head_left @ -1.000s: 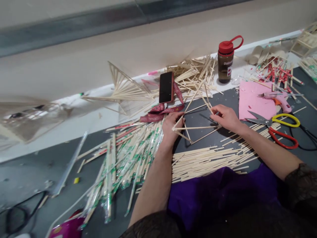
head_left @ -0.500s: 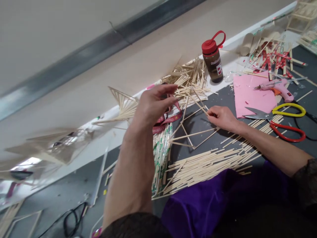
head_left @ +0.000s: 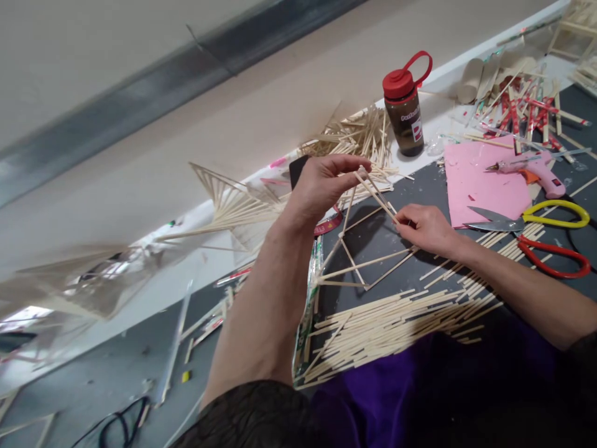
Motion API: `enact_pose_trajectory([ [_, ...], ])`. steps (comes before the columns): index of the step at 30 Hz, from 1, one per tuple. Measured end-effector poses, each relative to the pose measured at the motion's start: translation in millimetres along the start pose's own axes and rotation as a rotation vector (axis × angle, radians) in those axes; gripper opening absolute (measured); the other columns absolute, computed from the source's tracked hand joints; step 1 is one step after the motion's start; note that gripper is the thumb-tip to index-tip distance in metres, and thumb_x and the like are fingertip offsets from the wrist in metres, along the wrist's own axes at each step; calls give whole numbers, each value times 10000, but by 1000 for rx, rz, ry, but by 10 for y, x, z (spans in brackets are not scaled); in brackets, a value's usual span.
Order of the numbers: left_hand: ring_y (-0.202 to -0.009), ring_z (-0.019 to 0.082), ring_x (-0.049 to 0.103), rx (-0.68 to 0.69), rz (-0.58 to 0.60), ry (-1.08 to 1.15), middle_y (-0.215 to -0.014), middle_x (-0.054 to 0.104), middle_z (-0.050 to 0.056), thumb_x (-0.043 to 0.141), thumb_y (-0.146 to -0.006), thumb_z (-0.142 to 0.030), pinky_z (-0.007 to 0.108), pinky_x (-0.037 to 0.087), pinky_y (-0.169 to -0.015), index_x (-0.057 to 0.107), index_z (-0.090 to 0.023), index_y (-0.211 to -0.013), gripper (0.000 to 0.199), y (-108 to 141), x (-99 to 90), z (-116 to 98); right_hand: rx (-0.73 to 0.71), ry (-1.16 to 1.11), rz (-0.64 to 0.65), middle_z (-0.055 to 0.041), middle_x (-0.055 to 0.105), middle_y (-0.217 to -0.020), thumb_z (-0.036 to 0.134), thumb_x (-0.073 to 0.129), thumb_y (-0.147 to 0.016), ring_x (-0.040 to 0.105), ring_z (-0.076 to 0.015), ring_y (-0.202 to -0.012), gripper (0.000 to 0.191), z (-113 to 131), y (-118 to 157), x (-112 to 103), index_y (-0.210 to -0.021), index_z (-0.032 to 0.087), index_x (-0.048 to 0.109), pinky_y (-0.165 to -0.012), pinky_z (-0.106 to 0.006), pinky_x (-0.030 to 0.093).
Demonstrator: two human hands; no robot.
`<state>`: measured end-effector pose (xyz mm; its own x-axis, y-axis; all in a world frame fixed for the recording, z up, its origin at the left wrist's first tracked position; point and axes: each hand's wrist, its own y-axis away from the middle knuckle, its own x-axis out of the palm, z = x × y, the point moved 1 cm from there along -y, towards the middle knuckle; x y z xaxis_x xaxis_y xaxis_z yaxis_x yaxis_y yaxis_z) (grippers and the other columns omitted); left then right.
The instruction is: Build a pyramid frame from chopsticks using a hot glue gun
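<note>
A frame of thin wooden sticks point(head_left: 345, 261), joined at their ends, stands on the grey table in front of me. My left hand point(head_left: 329, 180) pinches its top corner between thumb and index finger. Lower down to the right, my right hand point(head_left: 426, 230) is closed on a wooden stick point(head_left: 380, 200) that slopes down from that corner. Many loose wooden sticks point(head_left: 387, 326) lie side by side on the near part of the table. A dark red lanyard point(head_left: 329, 223) is partly hidden behind my left wrist.
On the right are scissors point(head_left: 504, 224) with yellow and red handles and a pink glue gun point(head_left: 532, 168) on a pink sheet point(head_left: 485, 196). A red-capped bottle point(head_left: 405, 118) stands by the wall, next to a stick heap point(head_left: 354, 134). A fan-like stick model point(head_left: 228, 205) is leftward.
My left hand has moved right, and its thumb and finger have closed on the frame's top corner. My right hand has kept its hold on the stick.
</note>
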<state>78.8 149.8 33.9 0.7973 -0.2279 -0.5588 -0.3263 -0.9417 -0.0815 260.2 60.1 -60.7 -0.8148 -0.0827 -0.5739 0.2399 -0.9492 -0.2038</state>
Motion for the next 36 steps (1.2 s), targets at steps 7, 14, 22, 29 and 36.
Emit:
enact_pose_trajectory([
  [7,-845,172,683,15,-35,19,-905,793,55,763,-765,-313,293,553,-810,814,-159,-943,240,1,30,23,-24,-11,-9,-32,697,-827,174,573,-887,611,-137,-748,134,12,15,-2,-822,183,690,-690,-257,414],
  [14,-850,182,710,26,-20,59,-915,798,61,760,-777,-326,289,573,-772,812,-178,-925,215,10,-1,71,14,11,-34,-33,714,-831,179,574,-878,626,-145,-744,139,-24,24,12,-824,192,701,-702,-262,421],
  [22,-925,192,715,38,44,96,-1006,805,77,765,-783,-364,321,565,-864,807,-186,-975,265,20,-78,122,48,36,15,-44,716,-857,202,548,-912,655,-171,-795,149,4,19,5,-850,200,684,-732,-280,441],
  [29,-941,191,718,60,74,146,-1017,800,77,748,-760,-321,335,547,-924,796,-179,-935,230,11,-109,129,27,34,32,-47,710,-866,213,546,-929,651,-180,-813,153,-4,19,8,-855,209,679,-746,-301,449],
  [36,-914,193,711,63,66,134,-1015,795,71,729,-763,-295,323,568,-840,797,-192,-938,214,31,-133,131,2,20,14,-32,703,-849,208,554,-925,640,-159,-797,146,-16,34,17,-852,207,680,-740,-280,442],
])
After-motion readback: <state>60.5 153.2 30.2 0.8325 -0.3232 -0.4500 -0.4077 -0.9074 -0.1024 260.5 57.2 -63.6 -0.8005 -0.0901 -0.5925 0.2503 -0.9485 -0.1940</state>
